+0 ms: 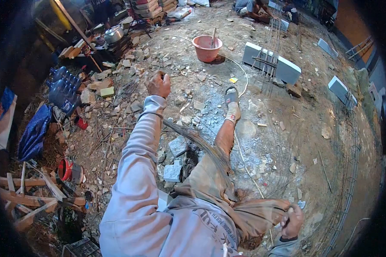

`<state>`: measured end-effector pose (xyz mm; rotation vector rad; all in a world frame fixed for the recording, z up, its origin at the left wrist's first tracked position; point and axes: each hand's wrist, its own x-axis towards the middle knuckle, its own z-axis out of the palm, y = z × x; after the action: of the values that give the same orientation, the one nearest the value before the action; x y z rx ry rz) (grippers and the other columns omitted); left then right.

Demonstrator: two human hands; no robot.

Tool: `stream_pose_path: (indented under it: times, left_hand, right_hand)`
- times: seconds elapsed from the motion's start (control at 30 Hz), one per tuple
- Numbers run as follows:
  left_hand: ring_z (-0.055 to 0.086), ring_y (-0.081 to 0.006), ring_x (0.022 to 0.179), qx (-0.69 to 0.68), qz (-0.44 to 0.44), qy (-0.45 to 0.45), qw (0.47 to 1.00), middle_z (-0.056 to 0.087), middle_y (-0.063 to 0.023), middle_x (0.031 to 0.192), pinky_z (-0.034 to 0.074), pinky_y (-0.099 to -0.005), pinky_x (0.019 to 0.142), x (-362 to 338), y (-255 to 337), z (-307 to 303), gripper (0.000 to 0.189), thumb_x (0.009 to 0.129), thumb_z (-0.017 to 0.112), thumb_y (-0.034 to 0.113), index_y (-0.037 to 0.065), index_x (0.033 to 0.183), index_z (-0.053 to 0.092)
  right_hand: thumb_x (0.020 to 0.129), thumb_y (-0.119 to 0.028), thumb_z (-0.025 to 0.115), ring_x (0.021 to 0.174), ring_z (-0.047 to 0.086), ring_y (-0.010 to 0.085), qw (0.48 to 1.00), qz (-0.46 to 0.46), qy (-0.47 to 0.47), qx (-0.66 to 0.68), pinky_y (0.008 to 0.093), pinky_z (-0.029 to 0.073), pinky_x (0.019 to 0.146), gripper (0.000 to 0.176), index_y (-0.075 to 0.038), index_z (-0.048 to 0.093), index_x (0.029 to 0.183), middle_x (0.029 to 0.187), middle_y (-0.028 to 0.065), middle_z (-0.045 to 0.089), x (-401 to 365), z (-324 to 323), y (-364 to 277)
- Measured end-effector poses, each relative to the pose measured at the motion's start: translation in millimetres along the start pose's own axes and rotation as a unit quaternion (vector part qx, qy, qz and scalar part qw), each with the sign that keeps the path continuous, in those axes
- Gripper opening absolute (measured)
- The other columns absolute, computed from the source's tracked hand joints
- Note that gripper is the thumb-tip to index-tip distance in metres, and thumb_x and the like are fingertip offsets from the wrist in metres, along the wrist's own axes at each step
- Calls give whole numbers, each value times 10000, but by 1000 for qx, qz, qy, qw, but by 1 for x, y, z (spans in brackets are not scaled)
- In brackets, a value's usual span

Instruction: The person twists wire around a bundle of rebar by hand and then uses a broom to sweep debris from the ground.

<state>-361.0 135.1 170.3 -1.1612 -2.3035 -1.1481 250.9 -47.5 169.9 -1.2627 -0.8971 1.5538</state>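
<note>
Rubble-strewn ground (306, 122) all around, and the left grip (158, 84) hung curled beyond the wire bundle (206, 144), which crossed the thigh (203, 173) past its left edge, wanting strands eased singly against snags; right grip (292, 220) curled too, whether either pinched anything impossible to tell.

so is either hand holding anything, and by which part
No hold shows: the left hand and right hand are curled, so something small inside can't be ruled out. The wires lie across the leg.
</note>
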Motion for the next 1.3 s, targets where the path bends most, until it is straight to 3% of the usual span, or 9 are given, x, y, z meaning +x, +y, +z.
stream_pose_path:
  times: [0.17, 0.33, 0.47, 0.67, 0.83, 0.9, 1.1, 1.13, 1.3]
  left_hand:
    - [608, -353, 809, 39, 1, -6, 999, 652, -154, 822, 180, -523, 1014, 7, -12, -7, 261, 815, 506, 329, 108, 885, 626]
    - [571, -309, 967, 108, -19, 19, 994, 638, -151, 960, 167, -532, 1021, 18, -47, -4, 291, 817, 498, 343, 137, 977, 628]
    - [594, -341, 903, 45, -70, -6, 997, 640, -176, 924, 367, -473, 901, 24, -45, -23, 279, 798, 529, 312, 94, 939, 631]
    - [607, -371, 831, -64, -90, -4, 994, 637, -193, 866, 470, -433, 743, 26, -39, -30, 273, 771, 556, 303, 73, 900, 625]
    - [605, -368, 828, -22, -86, -19, 996, 637, -187, 856, 470, -434, 735, 23, -42, -35, 275, 781, 556, 318, 73, 887, 622]
    - [604, -367, 827, -3, -66, -13, 998, 636, -185, 852, 470, -435, 732, 24, -42, -34, 277, 785, 554, 324, 74, 887, 619]
    - [605, -345, 766, 72, -44, 30, 996, 636, -167, 814, 457, -428, 700, 41, -81, -28, 269, 780, 561, 278, 64, 924, 637]
    - [597, -344, 783, 73, -35, 34, 996, 629, -169, 831, 450, -427, 713, 45, -95, -19, 275, 782, 557, 278, 60, 931, 633]
    - [556, -342, 869, -12, -42, -38, 998, 595, -181, 918, 414, -421, 781, 64, -161, 10, 307, 794, 538, 282, 40, 967, 612]
  right_hand:
    - [792, -104, 529, 564, 562, 135, 777, -278, -181, -535, 272, 480, 555, 187, -13, 630, 921, 696, 70, 615, 5, -7, 33]
    - [801, -94, 572, 654, 619, 180, 791, 177, -439, -389, 296, 493, 631, 182, -22, 651, 949, 707, 90, 630, -35, 46, -38]
    - [849, -124, 553, 556, 586, 185, 783, -32, -455, -424, 306, 488, 556, 149, -5, 622, 906, 638, 74, 596, -36, 6, -50]
    - [844, -143, 504, 365, 401, 85, 997, 26, 68, 12, 256, 336, 327, 131, -19, 542, 825, 532, 23, 467, -19, 12, -9]
    - [814, -126, 484, 446, 478, 86, 913, 79, 31, -398, 241, 382, 412, 170, -38, 606, 893, 606, 24, 534, -19, 14, 12]
    - [810, -131, 540, 601, 579, 117, 739, -218, -189, -609, 251, 462, 560, 193, -29, 618, 953, 705, 50, 613, -13, 9, 22]
    - [867, -218, 572, 677, 556, 133, 724, -120, -454, -505, 318, 455, 626, 194, -29, 611, 877, 696, 41, 573, -42, 48, -26]
    - [813, -110, 629, 758, 632, 165, 806, 234, -401, -368, 299, 496, 683, 167, -14, 642, 948, 835, 103, 651, -47, 48, -33]
    - [795, -106, 610, 852, 603, 236, 892, -109, -320, -302, 321, 473, 767, 162, -12, 634, 924, 945, 120, 625, -41, 43, -53]
